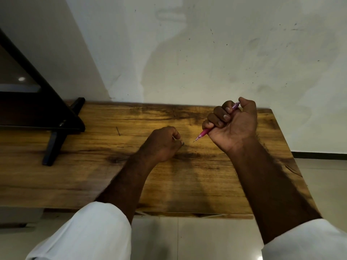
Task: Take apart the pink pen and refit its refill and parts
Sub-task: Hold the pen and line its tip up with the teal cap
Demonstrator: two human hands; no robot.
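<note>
My right hand (233,124) is raised over the right part of the wooden table (93,166), its fingers curled round the pink pen (203,132). The pen slants down to the left, its fine dark tip bare and pointing at my left hand; the upper end pokes out beside my thumb. My left hand (162,143) rests on the table at the middle with fingers curled; a small thin pale piece shows at its fingertips, too small to identify. A gap of table separates the two hands.
A dark monitor on a black stand (52,149) occupies the table's left end. A thin dark line-like mark or piece (118,131) lies on the wood left of my left hand. A white wall runs behind the table; pale floor tiles show below the front edge.
</note>
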